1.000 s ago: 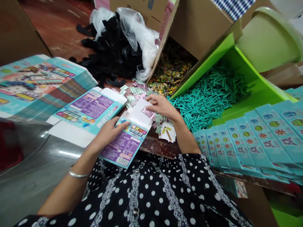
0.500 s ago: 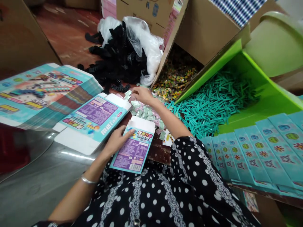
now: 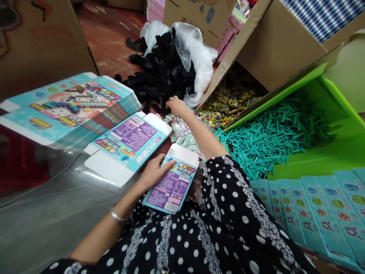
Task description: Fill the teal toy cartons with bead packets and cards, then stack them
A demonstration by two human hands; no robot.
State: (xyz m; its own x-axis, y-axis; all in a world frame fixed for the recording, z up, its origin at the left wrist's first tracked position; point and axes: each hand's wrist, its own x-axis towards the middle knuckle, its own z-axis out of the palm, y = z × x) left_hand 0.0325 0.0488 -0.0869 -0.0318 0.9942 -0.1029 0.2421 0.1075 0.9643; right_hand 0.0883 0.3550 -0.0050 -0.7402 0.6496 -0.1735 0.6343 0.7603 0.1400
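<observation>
Reaching forward over the table, the person's right hand sits at the near edge of a heap of black plastic pieces, fingers curled down onto them or onto the small pale sachets scattered just beneath; from where I stand I cannot tell whether anything is pinched between those fingers or which of the two it touches. Nearer the body, the left hand lies flat and spread on a small teal-and-purple carton, the thumb and fingertips pressing its left edge; the carton rests at the table's near edge with its white top flap standing open, pointing toward the sachets. A silver bangle circles the left wrist. Just left of the carton lies an unfolded flat box blank, purple panel up, and beyond it a thick fanned stack of printed blanks. A crumpled clear bag partly wraps the black pieces. To the right, a tipped cardboard box spills tiny multicoloured bits, and beside it a green tray holds a mound of teal sticks. A row of overlapped teal cards runs along the lower right.
</observation>
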